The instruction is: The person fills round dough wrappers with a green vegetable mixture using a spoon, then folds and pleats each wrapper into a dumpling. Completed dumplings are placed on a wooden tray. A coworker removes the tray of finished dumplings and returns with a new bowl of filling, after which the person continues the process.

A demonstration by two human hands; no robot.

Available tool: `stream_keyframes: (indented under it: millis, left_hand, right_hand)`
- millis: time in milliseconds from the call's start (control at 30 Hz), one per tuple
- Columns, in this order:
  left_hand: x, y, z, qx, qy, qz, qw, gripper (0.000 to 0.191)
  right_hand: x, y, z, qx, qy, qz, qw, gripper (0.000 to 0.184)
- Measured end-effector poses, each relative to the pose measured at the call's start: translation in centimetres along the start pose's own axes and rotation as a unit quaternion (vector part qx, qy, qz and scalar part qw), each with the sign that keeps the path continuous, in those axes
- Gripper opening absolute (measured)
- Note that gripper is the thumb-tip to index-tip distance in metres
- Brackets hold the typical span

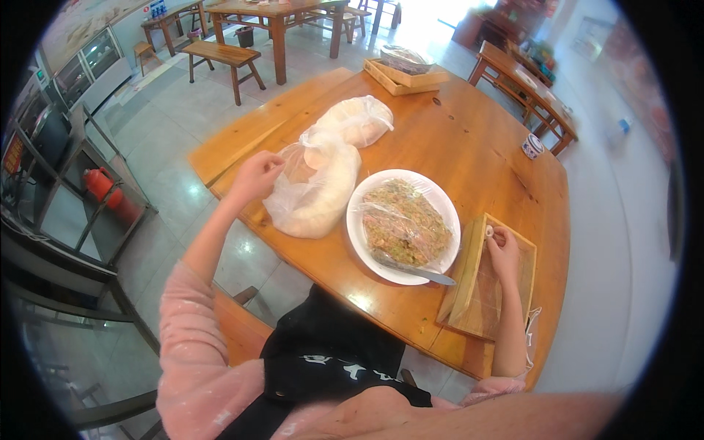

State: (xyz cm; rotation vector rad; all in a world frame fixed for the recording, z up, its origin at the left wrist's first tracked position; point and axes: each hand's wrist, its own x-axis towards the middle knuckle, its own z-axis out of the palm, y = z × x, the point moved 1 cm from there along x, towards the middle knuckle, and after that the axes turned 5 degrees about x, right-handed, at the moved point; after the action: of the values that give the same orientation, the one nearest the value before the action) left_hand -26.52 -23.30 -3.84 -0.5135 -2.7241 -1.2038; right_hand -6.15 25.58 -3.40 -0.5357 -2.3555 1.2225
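My left hand (259,175) has its fingertips curled at the rim of a clear plastic bag (286,190), pinching the film. A long stack of pale dough wrappers (333,190) lies inside that bag. My right hand (504,252) holds a small filled dumpling (489,231) between its fingertips, above the far end of a shallow wooden tray (481,297). Between my hands stands a white bowl (358,242) of minced filling with green bits (404,220), partly covered with plastic film. A flat metal spreader (421,271) rests across the bowl's near rim.
Beyond the first bag lies a second plastic bag of dough (355,120). Stacked wooden trays (404,82) bear a covered container (407,58) at the table's far end. A patterned cup (532,147) stands far right. A white cord (531,335) lies beside the near tray.
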Motion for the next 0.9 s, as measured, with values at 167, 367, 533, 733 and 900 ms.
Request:
stream_keyframes:
  millis: [167, 367, 533, 733, 900]
  left_hand:
    - [4.5, -0.2, 2.6, 0.143, -0.005, 0.122, 0.982, 0.02]
    - [5.7, -0.3, 5.1, 0.209, 0.019, 0.1, 0.973, 0.024]
    - [5.0, 0.4, 5.8, 0.244, 0.069, 0.165, 0.953, 0.022]
    - [5.0, 0.8, 6.2, 0.234, 0.105, 0.199, 0.946, 0.023]
    - [5.4, 0.5, 6.7, 0.184, 0.068, 0.084, 0.977, 0.03]
  right_hand:
    - [-0.3, -1.9, -0.2, -0.057, 0.028, -0.01, 0.998, 0.025]
    - [-0.6, -2.3, -0.5, -0.046, 0.035, -0.03, 0.998, 0.021]
    - [-1.2, -3.4, -0.1, -0.028, 0.055, -0.08, 0.995, 0.014]
    - [-2.3, -4.5, 0.1, -0.069, 0.037, -0.103, 0.992, 0.011]
    - [-2.5, -4.6, 0.4, -0.05, 0.037, -0.143, 0.988, 0.01]
